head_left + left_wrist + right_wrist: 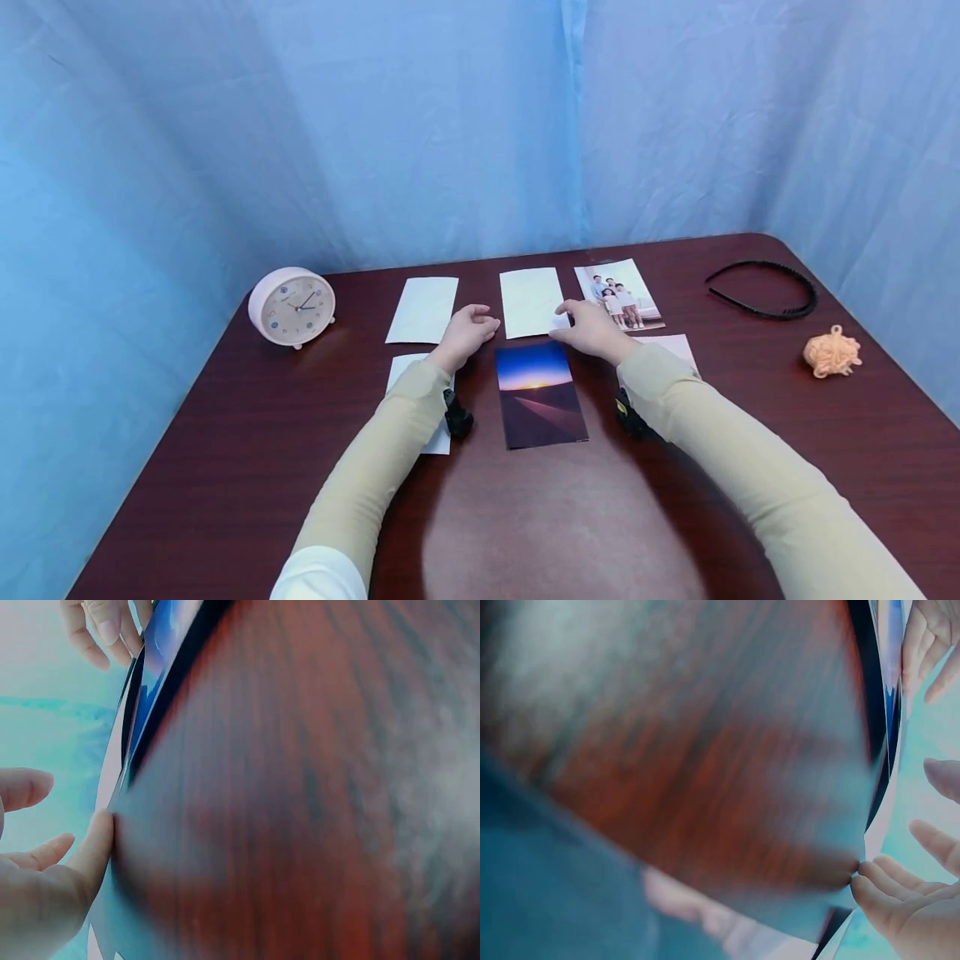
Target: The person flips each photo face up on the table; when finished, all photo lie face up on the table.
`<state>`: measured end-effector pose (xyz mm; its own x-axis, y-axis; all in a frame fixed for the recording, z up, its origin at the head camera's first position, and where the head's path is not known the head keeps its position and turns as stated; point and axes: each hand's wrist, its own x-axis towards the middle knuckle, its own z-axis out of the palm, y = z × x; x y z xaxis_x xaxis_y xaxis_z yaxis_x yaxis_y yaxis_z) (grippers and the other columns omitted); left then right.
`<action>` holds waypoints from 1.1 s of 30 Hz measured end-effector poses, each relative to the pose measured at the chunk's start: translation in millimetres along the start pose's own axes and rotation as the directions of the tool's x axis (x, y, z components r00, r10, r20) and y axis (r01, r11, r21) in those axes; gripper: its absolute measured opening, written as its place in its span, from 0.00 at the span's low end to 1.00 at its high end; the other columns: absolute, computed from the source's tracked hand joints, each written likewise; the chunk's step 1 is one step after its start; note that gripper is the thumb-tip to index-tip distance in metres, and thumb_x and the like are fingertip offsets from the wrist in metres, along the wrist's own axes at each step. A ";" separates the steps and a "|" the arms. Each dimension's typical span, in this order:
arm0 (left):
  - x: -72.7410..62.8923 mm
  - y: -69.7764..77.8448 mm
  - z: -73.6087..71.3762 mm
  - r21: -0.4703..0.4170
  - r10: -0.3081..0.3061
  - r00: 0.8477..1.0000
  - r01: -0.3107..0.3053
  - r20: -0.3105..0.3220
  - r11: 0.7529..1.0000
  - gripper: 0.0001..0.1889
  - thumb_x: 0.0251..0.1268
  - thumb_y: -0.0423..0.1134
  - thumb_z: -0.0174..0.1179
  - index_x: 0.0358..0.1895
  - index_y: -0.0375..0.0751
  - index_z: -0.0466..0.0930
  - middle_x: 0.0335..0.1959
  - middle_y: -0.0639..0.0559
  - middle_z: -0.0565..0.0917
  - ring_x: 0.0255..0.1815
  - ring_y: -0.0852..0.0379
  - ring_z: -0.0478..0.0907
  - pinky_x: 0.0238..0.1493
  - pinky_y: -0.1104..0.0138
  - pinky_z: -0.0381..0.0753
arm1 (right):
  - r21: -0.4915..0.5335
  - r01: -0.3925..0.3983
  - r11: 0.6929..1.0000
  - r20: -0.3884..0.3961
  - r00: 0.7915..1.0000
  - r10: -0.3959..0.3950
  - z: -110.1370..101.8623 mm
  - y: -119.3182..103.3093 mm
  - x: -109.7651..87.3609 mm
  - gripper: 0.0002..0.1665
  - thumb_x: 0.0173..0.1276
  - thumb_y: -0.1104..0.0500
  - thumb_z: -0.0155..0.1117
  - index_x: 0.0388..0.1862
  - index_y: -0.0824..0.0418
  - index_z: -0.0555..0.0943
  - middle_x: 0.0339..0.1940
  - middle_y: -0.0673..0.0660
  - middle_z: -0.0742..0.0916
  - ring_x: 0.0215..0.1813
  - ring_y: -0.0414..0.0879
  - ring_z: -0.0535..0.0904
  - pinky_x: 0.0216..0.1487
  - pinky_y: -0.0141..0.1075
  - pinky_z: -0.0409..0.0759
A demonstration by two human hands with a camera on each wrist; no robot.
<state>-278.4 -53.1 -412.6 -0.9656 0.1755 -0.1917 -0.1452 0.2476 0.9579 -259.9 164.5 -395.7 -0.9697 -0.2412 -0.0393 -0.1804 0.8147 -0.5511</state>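
Observation:
In the head view, cards and photos lie in two rows on the dark wooden table. My left hand (468, 331) rests between the far-left white card (422, 310) and the far-middle white card (531, 302), fingers loosely bent and holding nothing. At the lower right corner of that middle card is my right hand (594, 331), its fingertips touching there, thumb apart from the fingers in the right wrist view. A sunset photo (542, 400) lies nearer, between my wrists. Beyond my right hand is a family photo (621, 292). My arms partly cover a near-left white card (401, 367) and a near-right card (681, 347).
A pink round alarm clock (292, 307) stands at the table's left edge. To the right lie a black headband (802, 310) and a peach-coloured yarn bundle (832, 353). Blue curtains (420, 125) hang behind the table (247, 475).

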 end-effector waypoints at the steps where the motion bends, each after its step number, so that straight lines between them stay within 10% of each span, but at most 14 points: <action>1: 0.5 0.1 0.7 0.003 0.002 1.000 -0.002 0.003 1.000 0.24 0.69 0.33 0.53 0.65 0.29 0.63 0.57 0.33 0.74 0.58 0.44 0.75 0.60 0.61 0.75 | -0.001 0.001 1.000 0.000 1.000 -0.001 0.4 -0.8 -0.1 0.26 0.66 0.56 0.60 0.57 0.72 0.73 0.55 0.72 0.79 0.55 0.63 0.75 0.60 0.54 0.71; 33: 1.9 5.5 13.1 -0.050 -0.013 0.999 0.015 0.049 0.999 0.23 0.69 0.31 0.52 0.65 0.29 0.63 0.58 0.34 0.72 0.60 0.42 0.74 0.60 0.59 0.75 | 0.065 -0.132 0.989 0.103 0.987 0.125 -2.2 -11.7 0.4 0.34 0.66 0.52 0.62 0.67 0.65 0.65 0.64 0.71 0.73 0.63 0.63 0.70 0.65 0.55 0.67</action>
<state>-278.2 -38.9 -410.4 -0.9520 0.2187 -0.2142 -0.1704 0.2025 0.9643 -258.6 156.0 -387.4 -0.9625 -0.1907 -0.1932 -0.0401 0.8036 -0.5938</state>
